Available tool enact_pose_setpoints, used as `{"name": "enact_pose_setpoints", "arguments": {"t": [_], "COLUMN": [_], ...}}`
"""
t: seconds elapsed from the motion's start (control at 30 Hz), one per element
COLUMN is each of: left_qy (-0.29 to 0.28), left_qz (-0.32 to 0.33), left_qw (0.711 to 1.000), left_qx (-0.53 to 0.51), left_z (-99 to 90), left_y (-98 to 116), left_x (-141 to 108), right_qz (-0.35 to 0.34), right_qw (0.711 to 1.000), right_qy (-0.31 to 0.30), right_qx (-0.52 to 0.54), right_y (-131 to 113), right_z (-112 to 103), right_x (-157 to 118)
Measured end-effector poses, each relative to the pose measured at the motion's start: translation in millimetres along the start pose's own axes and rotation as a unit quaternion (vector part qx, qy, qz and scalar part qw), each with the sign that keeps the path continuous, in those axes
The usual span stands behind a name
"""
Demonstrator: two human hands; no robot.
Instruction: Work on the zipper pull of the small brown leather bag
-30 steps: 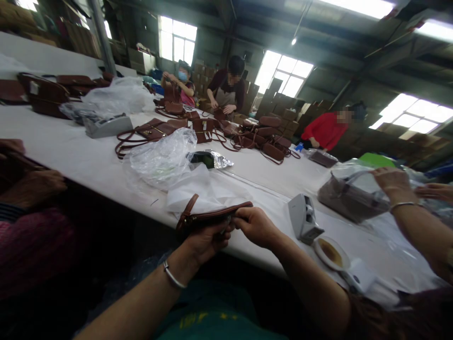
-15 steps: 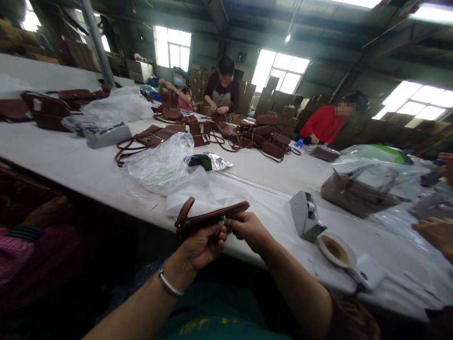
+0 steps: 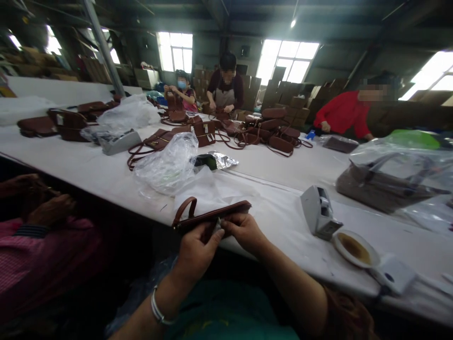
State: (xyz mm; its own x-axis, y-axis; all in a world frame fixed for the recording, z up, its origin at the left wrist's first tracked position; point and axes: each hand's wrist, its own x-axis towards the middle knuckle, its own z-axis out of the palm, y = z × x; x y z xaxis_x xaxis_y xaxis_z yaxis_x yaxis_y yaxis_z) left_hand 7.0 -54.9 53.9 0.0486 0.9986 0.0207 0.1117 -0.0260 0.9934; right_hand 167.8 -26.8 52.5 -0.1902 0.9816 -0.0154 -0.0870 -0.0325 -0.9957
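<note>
A brown zipped pouch with a looped wrist strap is tilted at the table's near edge. My left hand is closed below its side, thumb and fingers pinching at a small pale piece whose kind I cannot make out. Close by on the right, my right hand is closed too, its fingertips on the pouch near the same pale piece. White wrapping sheet lies just behind the pouch. The pouch's underside is hidden by my hands.
Crumpled clear plastic lies beyond the sheet, before a pile of brown bags. To the right stand a tape dispenser, a tape roll and a plastic-covered grey handbag. A co-worker's hand is at left.
My left hand has turned, its back now facing up and its thumb against the pale piece. The pouch stays in both hands. My view has shifted slightly left.
</note>
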Motion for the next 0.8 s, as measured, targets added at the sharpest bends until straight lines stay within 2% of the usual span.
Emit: {"name": "enact_pose_setpoints", "arguments": {"t": [0.03,0.1,0.27,0.43,0.57,0.67,0.8], "left_qy": [0.013,0.018,-0.011,-0.051,-0.062,-0.071,-0.054], "left_qz": [0.02,0.017,-0.104,-0.151,-0.179,-0.199,-0.221], "left_qw": [1.0,0.999,0.989,0.966,0.953,0.941,0.932], "left_qx": [0.019,0.022,-0.103,-0.203,-0.237,-0.266,-0.282], "left_z": [0.1,1.0,4.2,3.4,1.3,1.2,2.7], "left_y": [0.5,1.4,5.1,6.4,5.2,3.5,1.3], "left_x": [-1.1,-1.5,-0.2,-1.5,-1.1,0.4,1.4], "right_qz": [-0.014,-0.039,-0.068,-0.08,-0.099,-0.153,-0.193], "right_qw": [1.0,0.998,0.99,0.985,0.984,0.97,0.947], "right_qy": [0.003,-0.008,-0.078,-0.111,-0.092,-0.059,0.05], "right_qx": [-0.019,-0.057,-0.098,-0.106,-0.119,-0.178,-0.251], "right_y": [0.2,-0.3,-10.6,-18.2,-13.1,-4.7,8.9], "right_z": [1.7,3.0,-4.0,-10.4,-10.8,-9.2,-6.1], "right_x": [-0.6,-2.2,-6.1,-7.3,-7.9,-7.8,-7.9]}}
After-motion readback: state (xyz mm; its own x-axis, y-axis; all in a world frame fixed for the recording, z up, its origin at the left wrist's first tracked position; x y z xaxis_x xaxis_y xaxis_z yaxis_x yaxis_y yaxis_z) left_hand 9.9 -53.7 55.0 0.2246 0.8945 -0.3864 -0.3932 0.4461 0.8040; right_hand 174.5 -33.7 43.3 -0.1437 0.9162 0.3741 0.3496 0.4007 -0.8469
